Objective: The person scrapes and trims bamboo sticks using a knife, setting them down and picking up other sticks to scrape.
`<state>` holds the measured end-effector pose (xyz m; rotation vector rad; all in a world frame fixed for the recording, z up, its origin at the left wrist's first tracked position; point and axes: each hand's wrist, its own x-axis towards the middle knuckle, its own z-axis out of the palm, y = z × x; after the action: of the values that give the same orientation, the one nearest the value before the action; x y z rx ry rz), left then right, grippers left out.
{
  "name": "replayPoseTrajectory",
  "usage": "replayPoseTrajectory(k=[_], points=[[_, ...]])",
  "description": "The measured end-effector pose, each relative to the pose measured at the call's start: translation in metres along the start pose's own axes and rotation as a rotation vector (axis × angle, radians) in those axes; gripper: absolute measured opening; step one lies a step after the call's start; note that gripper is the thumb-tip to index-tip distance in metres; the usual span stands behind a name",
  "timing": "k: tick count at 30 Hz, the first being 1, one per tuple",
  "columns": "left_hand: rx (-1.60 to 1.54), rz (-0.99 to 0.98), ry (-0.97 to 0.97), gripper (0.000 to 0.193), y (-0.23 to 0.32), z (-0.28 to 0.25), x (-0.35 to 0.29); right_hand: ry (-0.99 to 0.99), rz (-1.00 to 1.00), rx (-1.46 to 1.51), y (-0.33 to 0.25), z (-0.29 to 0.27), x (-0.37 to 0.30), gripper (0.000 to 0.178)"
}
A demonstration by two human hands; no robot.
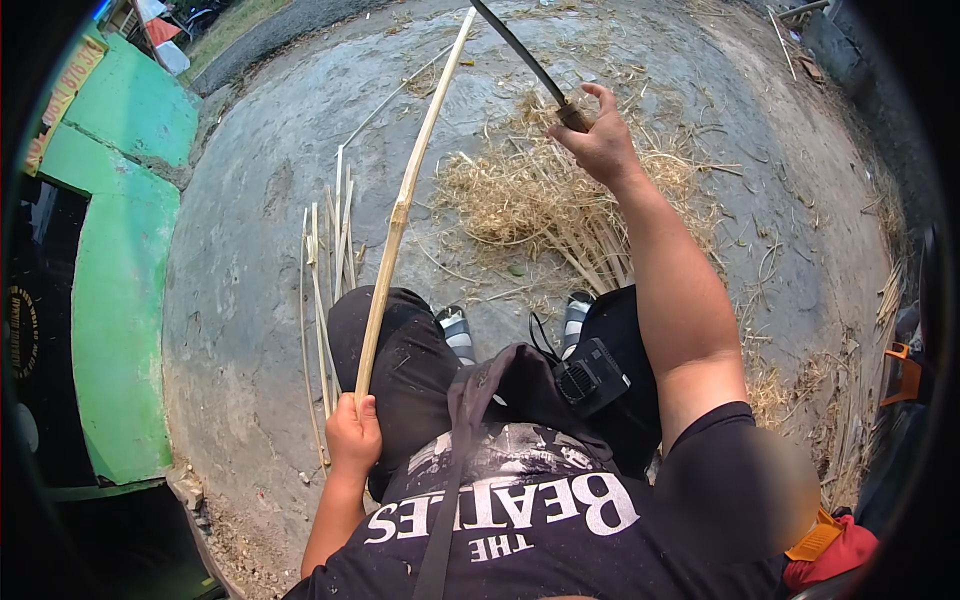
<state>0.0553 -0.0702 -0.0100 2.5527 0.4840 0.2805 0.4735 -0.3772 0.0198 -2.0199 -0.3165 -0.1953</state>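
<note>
My left hand (pixel 355 436) is closed round the lower end of a long pale bamboo strip (pixel 400 212), which slants up and away past my left knee. In my right hand (pixel 603 143), raised and stretched forward, is the handle of a long-bladed knife (pixel 521 52). Its dark, narrow blade points up and to the left, close to the strip's far tip; I cannot tell whether they touch. A heap of curly bamboo shavings (pixel 525 198) lies on the ground beyond my feet, with a bundle of split strips (pixel 597 247) partly under it.
Several thin strips (pixel 318 262) lie on the concrete ground (pixel 240 300) left of my legs. A green wall (pixel 125 330) stands at the far left. More strips (pixel 845 420) lie along the right edge, near an orange object (pixel 902 374). A small black device (pixel 592 377) rests on my lap.
</note>
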Motion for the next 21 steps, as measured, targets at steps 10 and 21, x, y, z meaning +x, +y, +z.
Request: replayPoseTrajectory(k=[10, 21], points=[[-0.252, -0.153, -0.182, 0.038, 0.055, -0.026, 0.028, -0.592, 0.124, 0.958, -0.048, 0.001, -0.031, 0.097], [-0.679, -0.06, -0.131, 0.042, 0.113, 0.0, 0.141, -0.817, 0.103, 1.106, -0.089, 0.025, -0.072, 0.09]])
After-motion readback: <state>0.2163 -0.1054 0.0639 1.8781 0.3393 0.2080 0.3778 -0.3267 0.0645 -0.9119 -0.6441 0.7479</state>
